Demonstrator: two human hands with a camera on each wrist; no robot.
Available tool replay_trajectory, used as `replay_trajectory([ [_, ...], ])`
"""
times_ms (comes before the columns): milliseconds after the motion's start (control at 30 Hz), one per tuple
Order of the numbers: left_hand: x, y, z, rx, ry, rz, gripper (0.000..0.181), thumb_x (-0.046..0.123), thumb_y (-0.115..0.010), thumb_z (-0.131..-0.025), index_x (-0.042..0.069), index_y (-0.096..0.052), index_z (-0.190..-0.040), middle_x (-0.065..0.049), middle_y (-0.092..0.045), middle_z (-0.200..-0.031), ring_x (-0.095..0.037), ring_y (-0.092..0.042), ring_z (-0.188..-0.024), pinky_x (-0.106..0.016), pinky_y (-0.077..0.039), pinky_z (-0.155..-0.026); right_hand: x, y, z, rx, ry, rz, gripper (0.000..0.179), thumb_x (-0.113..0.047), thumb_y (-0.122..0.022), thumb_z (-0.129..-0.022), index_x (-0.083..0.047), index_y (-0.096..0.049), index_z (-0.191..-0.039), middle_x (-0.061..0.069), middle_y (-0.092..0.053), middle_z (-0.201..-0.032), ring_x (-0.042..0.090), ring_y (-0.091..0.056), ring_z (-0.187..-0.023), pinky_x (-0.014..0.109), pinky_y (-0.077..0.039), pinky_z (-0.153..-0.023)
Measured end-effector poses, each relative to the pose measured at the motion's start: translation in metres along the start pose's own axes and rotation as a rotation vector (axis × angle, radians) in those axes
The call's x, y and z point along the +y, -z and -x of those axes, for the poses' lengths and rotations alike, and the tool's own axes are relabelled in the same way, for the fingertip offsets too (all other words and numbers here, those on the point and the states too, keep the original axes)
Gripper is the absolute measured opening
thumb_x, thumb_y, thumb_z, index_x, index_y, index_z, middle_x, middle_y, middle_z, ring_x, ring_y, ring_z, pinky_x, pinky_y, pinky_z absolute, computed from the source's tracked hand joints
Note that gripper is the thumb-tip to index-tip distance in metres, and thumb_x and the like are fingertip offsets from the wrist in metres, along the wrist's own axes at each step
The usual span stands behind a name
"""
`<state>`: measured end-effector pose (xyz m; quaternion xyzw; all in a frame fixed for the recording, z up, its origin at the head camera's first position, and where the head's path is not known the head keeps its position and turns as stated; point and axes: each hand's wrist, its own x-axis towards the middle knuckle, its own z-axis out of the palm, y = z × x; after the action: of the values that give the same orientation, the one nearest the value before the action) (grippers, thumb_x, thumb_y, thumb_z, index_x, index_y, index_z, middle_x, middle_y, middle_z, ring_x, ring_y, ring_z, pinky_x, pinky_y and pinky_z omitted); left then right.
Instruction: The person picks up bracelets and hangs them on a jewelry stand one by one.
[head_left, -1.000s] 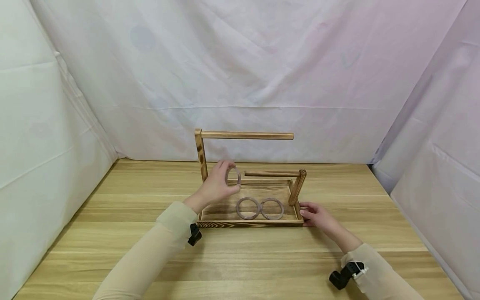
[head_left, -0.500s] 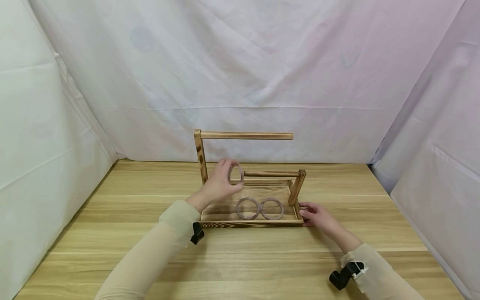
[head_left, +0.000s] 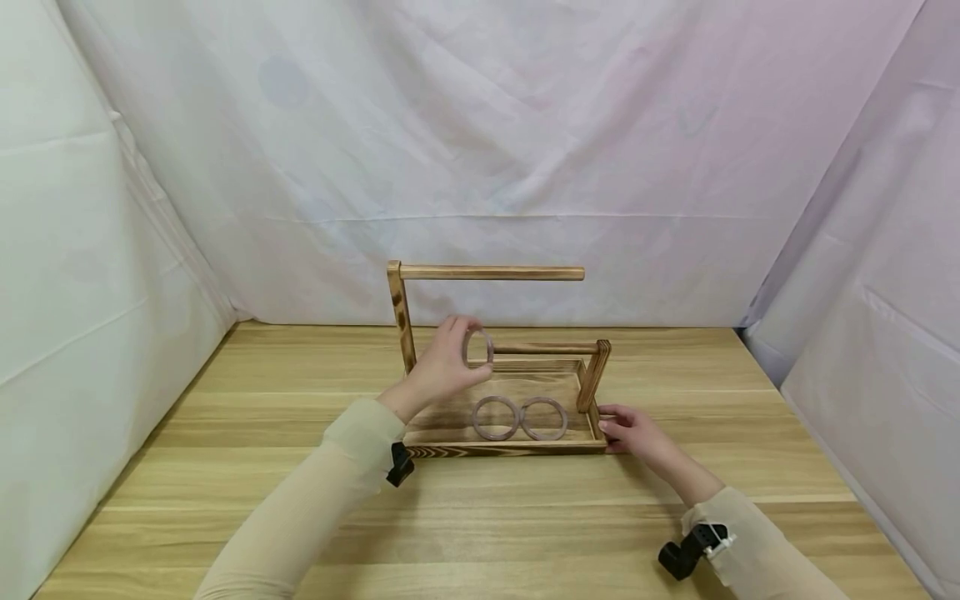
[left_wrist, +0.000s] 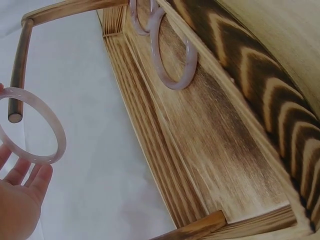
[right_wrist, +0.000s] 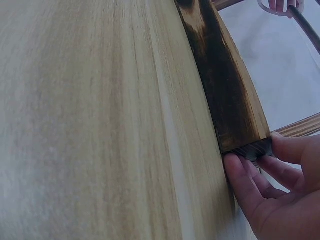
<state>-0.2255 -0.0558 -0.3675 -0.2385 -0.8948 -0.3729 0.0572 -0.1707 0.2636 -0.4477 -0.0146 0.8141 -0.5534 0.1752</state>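
My left hand (head_left: 441, 364) pinches a pale purple bangle (left_wrist: 59, 132) upright between thumb and fingertips. The bangle is at the free end of the lower bar (head_left: 547, 348) of a wooden jewelry stand (head_left: 510, 450). In the left wrist view the bar's end (left_wrist: 15, 118) shows within the ring's opening; whether it passes through I cannot tell. Two similar bangles, a left one (head_left: 476, 417) and a right one (head_left: 566, 418), lie side by side in the stand's tray. At the tray's right end, my right hand (head_left: 637, 435) holds the corner, thumb (right_wrist: 287, 145) against the wood.
Above the tray, a longer upper bar (head_left: 491, 272) runs rightward from the tall left post (head_left: 402, 321). A short post (head_left: 594, 379) carries the lower bar. The stand rests on a wood-grain table (head_left: 525, 525), with white cloth (head_left: 480, 167) behind and at the sides.
My left hand has moved slightly right with the bangle, bringing it to the lower bar's free end. The right hand and the two bangles in the tray stay put.
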Motion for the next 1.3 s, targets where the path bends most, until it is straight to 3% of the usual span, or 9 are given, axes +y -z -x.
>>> replay_trajectory([
  [200,0.005,-0.001,-0.004,-0.007,0.010,0.009,0.053,0.022,-0.068,-0.076,0.008,-0.046,-0.122,-0.011,-0.047,-0.124,-0.023,-0.046,-0.107,-0.041,-0.044,-0.096,0.000,0.001,0.000,0.004,0.002,-0.009,0.050,-0.010,-0.049,-0.096,0.015,-0.033,-0.135,0.028,-0.055,-0.112,0.011,-0.059,-0.082,0.029,-0.056,-0.072],
  [433,0.012,-0.001,-0.008,-0.022,0.009,0.004,0.055,0.020,-0.066,-0.077,0.006,-0.045,-0.126,-0.011,-0.047,-0.123,-0.021,-0.045,-0.097,-0.038,-0.045,-0.087,0.011,0.007,-0.002,-0.063,0.114,-0.070,0.060,-0.027,-0.059,-0.092,0.012,-0.039,-0.133,0.019,-0.060,-0.102,0.012,-0.062,-0.079,0.031,-0.057,-0.069],
  [667,0.016,-0.004,-0.013,-0.036,0.008,-0.006,0.057,0.020,-0.066,-0.076,0.007,-0.044,-0.126,-0.011,-0.046,-0.124,-0.021,-0.047,-0.101,-0.038,-0.046,-0.091,0.001,0.001,0.000,-0.006,0.009,-0.001,0.049,-0.009,-0.048,-0.096,0.017,-0.032,-0.135,0.030,-0.055,-0.111,0.012,-0.060,-0.082,0.030,-0.056,-0.072],
  [1300,0.029,-0.010,-0.023,-0.068,-0.042,0.012,0.054,0.021,-0.064,-0.078,0.005,-0.043,-0.126,-0.014,-0.046,-0.123,-0.020,-0.042,-0.091,-0.035,-0.042,-0.077,0.000,0.000,0.001,-0.001,0.004,0.010,0.047,-0.006,-0.046,-0.097,0.018,-0.031,-0.135,0.034,-0.051,-0.116,0.013,-0.059,-0.085,0.031,-0.056,-0.072],
])
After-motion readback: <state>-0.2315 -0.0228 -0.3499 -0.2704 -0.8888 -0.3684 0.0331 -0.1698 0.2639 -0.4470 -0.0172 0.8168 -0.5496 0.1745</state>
